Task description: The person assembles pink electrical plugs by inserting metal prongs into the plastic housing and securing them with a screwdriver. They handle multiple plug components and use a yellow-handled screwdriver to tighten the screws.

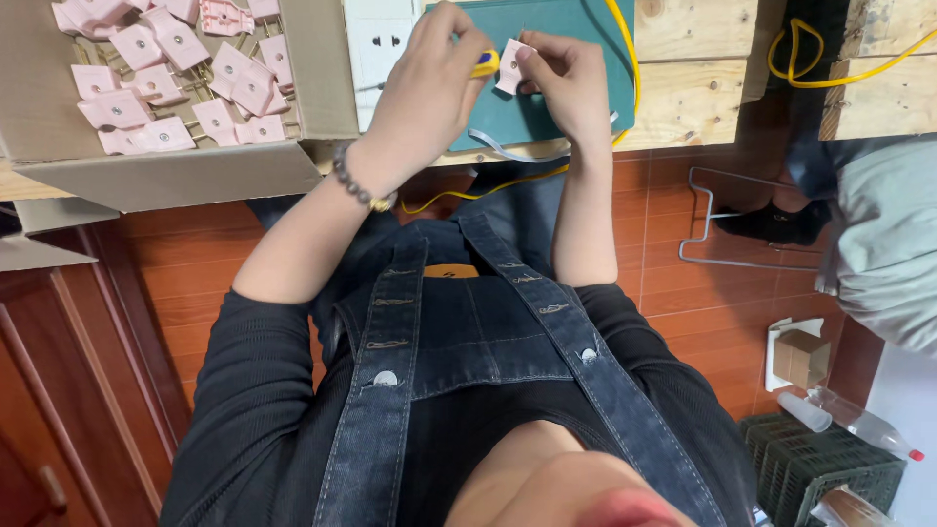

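Nearest the camera, the person wears a dark denim bib overall (468,332) over black sleeves pushed up to the elbows. Both forearms extend away from the body toward the counter (683,88), a surface of pale wooden planks. A beaded bracelet (359,183) sits on the left wrist.

The left hand (429,83) is closed around a tool with a yellow handle (485,64); the handle end shows between thumb and forefinger, and the tool's tip is hidden. The right hand (561,78) pinches a small pink plastic part (509,66) between thumb and fingertips, holding it upright just beside the yellow handle. Both hands hover over a dark green mat (547,29) that lies on the counter. A pale grey strip (508,151) curls off the mat's near edge, and a yellow cable (625,59) runs along the mat's right side and drops below the counter.

To the left of the hands, an open cardboard box (166,166) rests on the counter and contains many more pink plastic parts (176,68) in a loose heap. A white socket strip (381,49) lies between the box and the mat.

On the reddish tiled floor (664,283) to the right stand a wire frame (732,224), a small brown box (800,356), a clear plastic bottle (859,420) and a green crate (810,468).
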